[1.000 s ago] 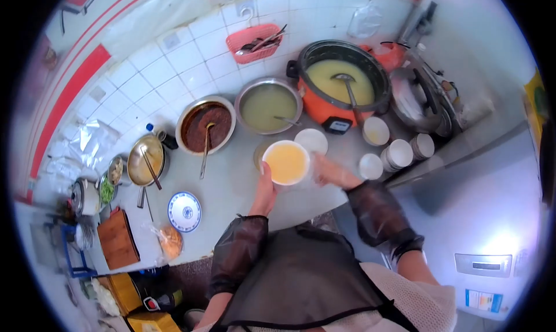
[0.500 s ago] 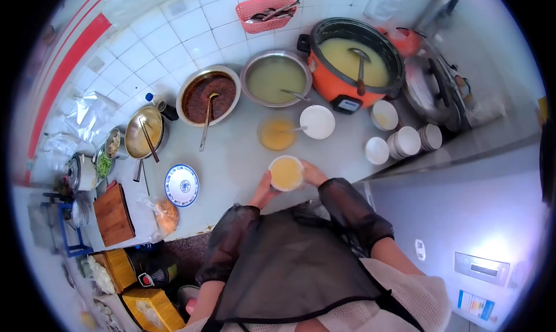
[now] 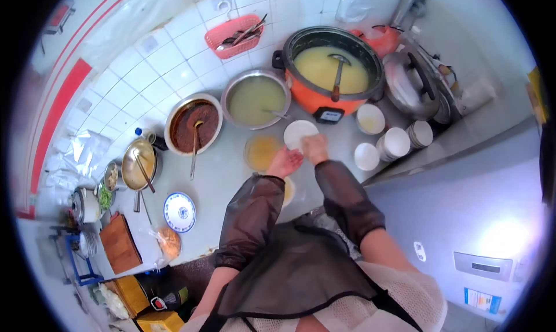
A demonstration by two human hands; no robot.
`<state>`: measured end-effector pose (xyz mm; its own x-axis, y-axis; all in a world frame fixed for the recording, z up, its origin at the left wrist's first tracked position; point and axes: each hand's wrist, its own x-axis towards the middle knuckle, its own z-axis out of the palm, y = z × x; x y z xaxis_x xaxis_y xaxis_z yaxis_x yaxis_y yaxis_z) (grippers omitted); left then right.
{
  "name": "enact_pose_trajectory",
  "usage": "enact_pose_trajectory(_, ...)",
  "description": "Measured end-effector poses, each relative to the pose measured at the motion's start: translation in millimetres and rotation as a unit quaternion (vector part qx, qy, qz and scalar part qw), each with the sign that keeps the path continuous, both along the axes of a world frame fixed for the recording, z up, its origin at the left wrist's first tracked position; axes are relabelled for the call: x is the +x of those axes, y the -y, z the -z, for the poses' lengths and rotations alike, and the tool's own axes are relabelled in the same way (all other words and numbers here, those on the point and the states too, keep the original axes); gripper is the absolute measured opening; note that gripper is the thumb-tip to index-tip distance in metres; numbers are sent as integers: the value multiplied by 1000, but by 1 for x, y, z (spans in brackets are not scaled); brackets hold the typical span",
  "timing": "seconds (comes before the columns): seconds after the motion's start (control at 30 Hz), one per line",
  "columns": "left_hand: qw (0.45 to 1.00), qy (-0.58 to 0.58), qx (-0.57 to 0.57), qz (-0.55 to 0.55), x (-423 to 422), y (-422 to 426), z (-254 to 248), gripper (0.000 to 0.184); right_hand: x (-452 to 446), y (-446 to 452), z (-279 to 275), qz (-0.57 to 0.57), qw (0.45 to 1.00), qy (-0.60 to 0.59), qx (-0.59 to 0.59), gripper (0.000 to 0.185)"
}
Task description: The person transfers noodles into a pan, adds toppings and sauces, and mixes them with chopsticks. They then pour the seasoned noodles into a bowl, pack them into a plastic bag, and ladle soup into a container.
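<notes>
My left hand (image 3: 285, 162) is open, palm turned up, just right of the glass bowl of yellow liquid (image 3: 262, 153). Close beside it, my right hand (image 3: 315, 148) is at the lower edge of a white bowl (image 3: 300, 134); its fingers are blurred, and what they hold, if anything, cannot be made out. A bowl of yellow food (image 3: 288, 192) stands on the counter, partly hidden behind my left sleeve. Behind the hands is a steel basin of pale green liquid (image 3: 256, 102) with a spoon handle.
An orange cooker (image 3: 324, 94) with a ladle stands at the back, a basin of red sauce (image 3: 188, 123) left of it. White bowls (image 3: 395, 142) are stacked at right. A blue-rimmed bowl (image 3: 179, 212), pan (image 3: 134, 164) and cutting board (image 3: 120, 245) lie left.
The bowl of yellow food has left my hands and stands on the counter. Both hands have moved up to the white bowl and the glass bowl. The camera view has shifted.
</notes>
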<state>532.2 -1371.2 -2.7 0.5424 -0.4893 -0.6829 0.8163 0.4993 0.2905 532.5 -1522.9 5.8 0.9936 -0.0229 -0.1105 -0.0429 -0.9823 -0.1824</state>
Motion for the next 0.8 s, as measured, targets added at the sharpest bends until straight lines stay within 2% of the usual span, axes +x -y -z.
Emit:
enact_pose_trajectory(0.03,994,-93,-52,-7,10,11,7,38,-10,3,-8,13,992,63,109,22)
enact_pose_trajectory(0.07,994,-93,-55,-2,14,19,17,38,-22,3,-11,4,957,109,270,22)
enact_pose_trajectory(0.1,993,98,-54,26,15,23,27,40,-33,-1,-13,4,929,131,347,22)
enact_pose_trajectory(0.13,955,286,-53,53,20,28,45,43,-43,-6,-16,0,894,152,422,23)
enact_pose_trajectory(0.2,838,524,-9,149,46,46,98,45,-50,-16,-22,-45,874,310,372,25)
enact_pose_trajectory(0.23,950,287,-74,95,49,55,84,44,-43,-6,-9,-42,874,312,370,25)
enact_pose_trajectory(0.27,990,30,-131,33,54,63,61,43,-29,7,17,-22,892,268,363,26)
enact_pose_trajectory(0.3,993,-27,-98,53,53,71,21,43,-22,13,33,-1,907,220,359,28)
enact_pose_trajectory(0.33,994,-28,-97,53,56,70,24,43,-21,11,26,0,907,219,360,28)
enact_pose_trajectory(0.37,989,96,36,103,61,68,27,40,-20,8,13,27,937,227,263,27)
enact_pose_trajectory(0.4,950,216,167,153,66,68,31,37,-20,5,0,57,957,232,162,27)
enact_pose_trajectory(0.43,949,216,167,156,64,68,23,37,-20,8,2,61,957,232,163,27)
enact_pose_trajectory(0.47,738,452,455,212,59,67,10,30,-23,14,8,64,963,245,97,29)
enact_pose_trajectory(0.5,388,607,656,225,56,68,-3,24,-23,19,13,66,963,258,30,30)
enact_pose_trajectory(0.53,387,610,654,224,60,67,4,24,-23,22,19,69,963,261,28,30)
enact_pose_trajectory(0.6,162,725,640,198,71,68,33,21,-27,25,28,58,950,304,-30,28)
enact_pose_trajectory(0.63,160,729,636,195,73,70,41,21,-33,23,22,63,949,307,-34,28)
enact_pose_trajectory(0.7,189,704,634,260,73,74,49,20,-50,14,-9,55,973,220,-52,27)
enact_pose_trajectory(0.73,190,705,631,260,73,76,50,20,-56,12,-21,56,973,218,-54,27)
enact_pose_trajectory(0.8,184,729,632,184,69,74,52,18,-70,5,-42,79,995,2,62,29)
